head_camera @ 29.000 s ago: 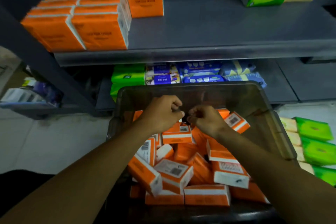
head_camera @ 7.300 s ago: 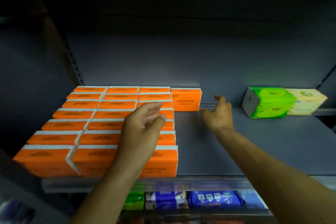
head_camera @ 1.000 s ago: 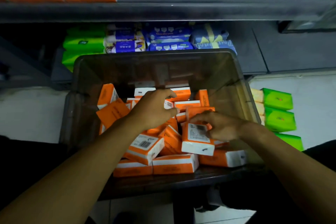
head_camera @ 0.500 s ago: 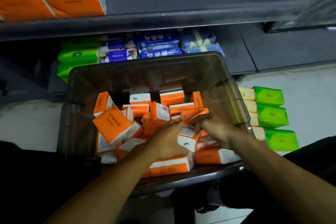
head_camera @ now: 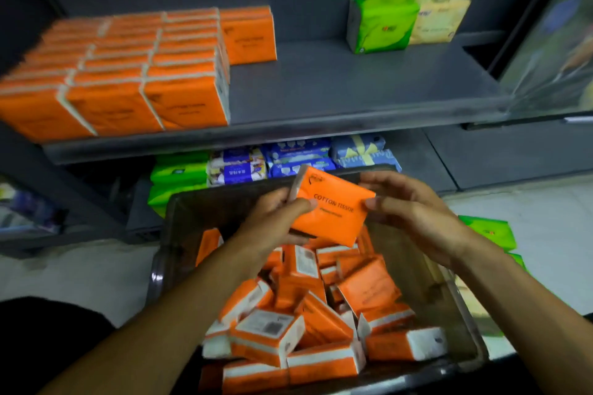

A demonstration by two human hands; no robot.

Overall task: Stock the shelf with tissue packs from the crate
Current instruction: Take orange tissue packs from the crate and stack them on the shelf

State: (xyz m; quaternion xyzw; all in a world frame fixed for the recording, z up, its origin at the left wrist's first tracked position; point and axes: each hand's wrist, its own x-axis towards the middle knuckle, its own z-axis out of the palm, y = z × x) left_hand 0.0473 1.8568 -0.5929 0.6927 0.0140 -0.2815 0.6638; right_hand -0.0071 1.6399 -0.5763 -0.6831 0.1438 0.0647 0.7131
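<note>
An orange "COTTON TISSUE" pack [head_camera: 332,207] is held up above the clear plastic crate [head_camera: 449,295]. My left hand [head_camera: 276,221] grips its left edge, thumb on the front face. My right hand [head_camera: 407,205] pinches its right edge. Several more orange tissue packs [head_camera: 308,314] lie jumbled in the crate below. On the grey shelf [head_camera: 337,86] above, rows of orange packs [head_camera: 128,74] fill the left side, with one more pack [head_camera: 250,34] standing at the back beside them.
A green pack [head_camera: 382,22] and a yellow pack [head_camera: 438,18] stand at the shelf's back right. Green and blue packs [head_camera: 256,163] fill the lower shelf behind the crate. More green packs [head_camera: 487,231] lie on the floor at right.
Both hands have lifted one orange pack out of the crate and hold it up between them. The view has tilted upward, showing the shelf.
</note>
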